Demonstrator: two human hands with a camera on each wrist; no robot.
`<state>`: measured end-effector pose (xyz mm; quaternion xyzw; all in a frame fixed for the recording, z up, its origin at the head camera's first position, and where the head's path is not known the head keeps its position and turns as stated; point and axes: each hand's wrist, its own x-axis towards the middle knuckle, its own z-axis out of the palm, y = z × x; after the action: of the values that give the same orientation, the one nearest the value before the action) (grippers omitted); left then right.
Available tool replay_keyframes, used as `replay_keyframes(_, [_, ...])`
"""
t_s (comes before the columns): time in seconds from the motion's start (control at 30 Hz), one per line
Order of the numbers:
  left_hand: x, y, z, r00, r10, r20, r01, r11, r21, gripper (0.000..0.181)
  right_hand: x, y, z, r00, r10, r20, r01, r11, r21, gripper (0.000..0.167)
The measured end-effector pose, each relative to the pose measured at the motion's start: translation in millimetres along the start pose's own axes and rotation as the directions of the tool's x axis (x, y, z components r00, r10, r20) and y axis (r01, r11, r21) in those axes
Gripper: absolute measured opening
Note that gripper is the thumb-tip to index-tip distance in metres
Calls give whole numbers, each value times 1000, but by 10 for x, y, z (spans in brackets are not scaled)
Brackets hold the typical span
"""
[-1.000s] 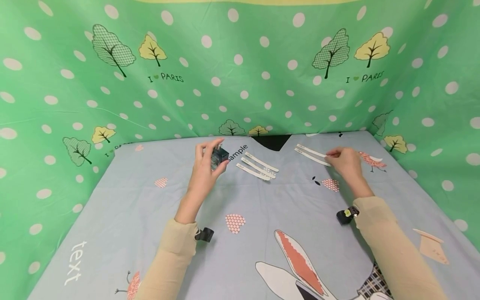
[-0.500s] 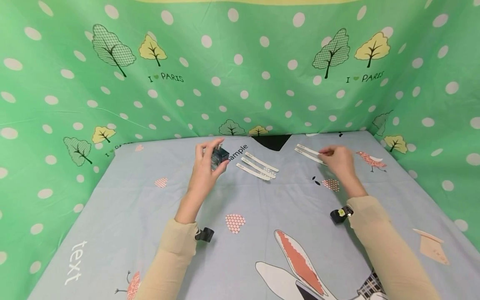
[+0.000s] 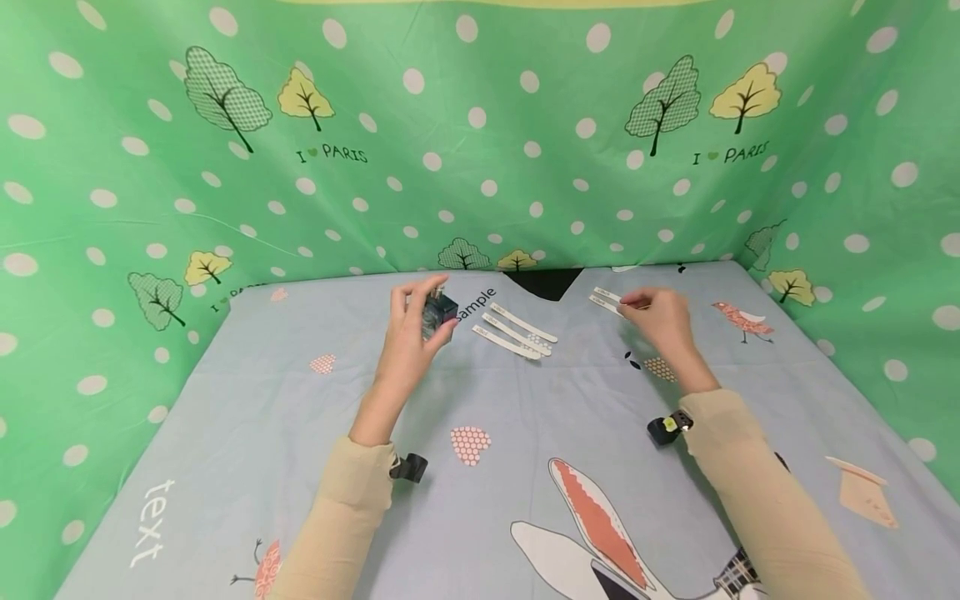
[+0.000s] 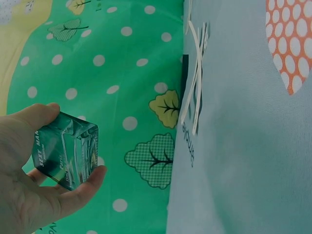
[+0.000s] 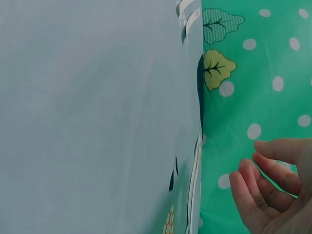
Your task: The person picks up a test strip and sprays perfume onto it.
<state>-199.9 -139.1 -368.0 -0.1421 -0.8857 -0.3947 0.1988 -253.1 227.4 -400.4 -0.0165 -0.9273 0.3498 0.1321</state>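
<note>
My left hand (image 3: 402,354) grips a dark teal glass bottle (image 3: 445,312) between thumb and fingers, raised above the cloth; printed lettering shows on the bottle (image 4: 63,153) in the left wrist view. Three pale paper strips (image 3: 512,340) lie fanned out to its right. Two more strips (image 3: 604,302) lie further right, with my right hand (image 3: 663,325) over their right part, which it hides in the head view. In the right wrist view my right hand (image 5: 275,187) has loosely bent fingers with nothing visible between them, beside the long strips (image 5: 194,183).
A grey-blue printed cloth (image 3: 555,408) covers the table. Behind it and at both sides hangs a green dotted curtain (image 3: 480,200). Black devices are strapped at the left wrist (image 3: 409,468) and the right wrist (image 3: 666,428).
My right hand has moved left along the two right-hand strips and now covers more of them. My left hand has stayed still with the bottle.
</note>
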Motion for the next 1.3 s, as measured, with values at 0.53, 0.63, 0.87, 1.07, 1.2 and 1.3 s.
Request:
replay_keyframes(0.53, [26, -5, 20, 1000, -1, 3, 1, 1000, -1, 62, 39, -99, 114, 1000, -30, 9, 30, 999, 35, 18])
replay_keyframes(0.63, [26, 1, 19, 1000, 0, 4, 0, 1000, -1, 62, 33, -121, 125, 999, -25, 21, 24, 999, 48, 19])
replay_keyframes(0.87, [32, 8, 30, 1000, 3, -1, -3, 1000, -9, 62, 27, -135, 160, 999, -37, 31, 35, 998, 59, 19])
replay_keyframes(1.07, [39, 5, 40, 1000, 6, -1, -6, 1000, -8, 62, 29, -161, 213, 998, -49, 43, 46, 997, 64, 17])
replay_keyframes(1.2, [35, 10, 25, 1000, -3, 2, 3, 1000, 1, 63, 8, -196, 266, 997, -60, 54, 56, 996, 76, 17])
replay_keyframes(1.3, [25, 15, 11, 1000, -14, 7, 14, 1000, 5, 63, -23, -218, 316, 995, -69, 67, 62, 994, 94, 18])
